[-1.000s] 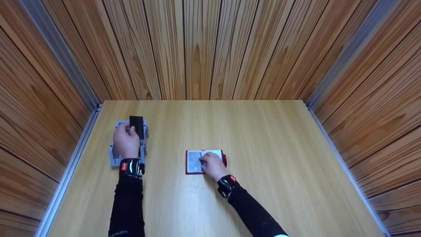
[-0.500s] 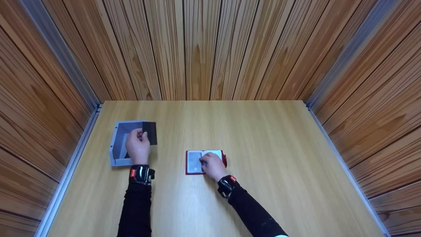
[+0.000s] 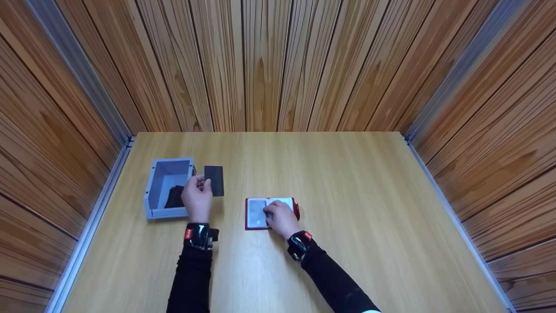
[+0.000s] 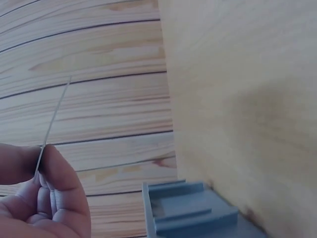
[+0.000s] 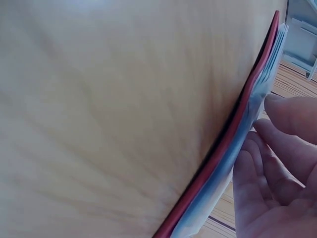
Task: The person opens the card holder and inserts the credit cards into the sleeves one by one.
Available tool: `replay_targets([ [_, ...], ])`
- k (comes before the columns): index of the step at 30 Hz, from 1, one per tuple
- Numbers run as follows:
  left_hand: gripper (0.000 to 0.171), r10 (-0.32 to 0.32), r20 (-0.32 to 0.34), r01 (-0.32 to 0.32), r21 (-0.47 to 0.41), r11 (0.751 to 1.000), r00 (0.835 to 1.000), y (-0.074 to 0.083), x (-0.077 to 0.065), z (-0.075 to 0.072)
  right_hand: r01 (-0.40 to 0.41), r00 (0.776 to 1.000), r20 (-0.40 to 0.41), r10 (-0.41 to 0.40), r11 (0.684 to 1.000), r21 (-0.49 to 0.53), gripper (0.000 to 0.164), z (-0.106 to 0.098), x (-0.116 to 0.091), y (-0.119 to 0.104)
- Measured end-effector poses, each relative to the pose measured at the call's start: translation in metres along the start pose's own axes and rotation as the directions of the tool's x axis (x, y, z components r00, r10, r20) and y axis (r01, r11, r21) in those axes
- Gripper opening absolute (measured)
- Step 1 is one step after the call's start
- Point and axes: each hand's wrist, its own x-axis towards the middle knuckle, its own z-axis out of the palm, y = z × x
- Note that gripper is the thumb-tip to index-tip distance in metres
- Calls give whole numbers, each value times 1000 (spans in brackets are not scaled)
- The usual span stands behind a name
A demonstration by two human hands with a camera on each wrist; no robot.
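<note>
My left hand pinches a thin dark card between thumb and fingers, above the table just right of a grey bin. In the left wrist view the card appears edge-on. A card holder with a red cover and clear sleeves lies spread on the table. My right hand is at its middle fold, thumb and fingertips gripping the sleeves. In the right wrist view several sleeve pages stand along the red cover edge. The hand hides part of the holder's right side.
The grey bin stands at the table's left, with a dark item inside. Wooden plank walls rise behind and at both sides of the wooden table, with metal rails along the side edges.
My left hand has moved from over the grey bin to the right with the dark card, revealing the bin's inside. My right hand and the card holder have stayed put.
</note>
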Motion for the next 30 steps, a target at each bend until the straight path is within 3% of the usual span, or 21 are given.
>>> replay_targets([
  [5, 17, -56, 63, 57, -4, 998, 996, 1, -8, 6, -8, 1000, -1, 8, 1000, 26, 28, -1, -1, 1],
  [10, 17, -63, 88, 64, -1, 998, 994, 2, -13, 11, -3, 1000, -22, 5, 997, 73, 26, -4, -2, 4],
  [16, 17, -74, 122, 73, 10, 997, 990, 3, -20, 19, -15, 997, -69, 24, 991, 135, 23, -6, -1, 9],
  [20, 18, -118, 160, 121, -9, 993, 980, 6, -23, 21, -37, 990, -131, 61, 983, 180, 23, -9, 0, 11],
  [23, 19, -151, 189, 156, -14, 988, 970, 7, -25, 23, -68, 979, -172, 113, 966, 251, 22, -13, 2, 8],
  [30, 18, -183, 232, 195, -27, 980, 955, 12, -34, 32, -128, 956, -187, 225, 897, 423, 25, -20, 10, -3],
])
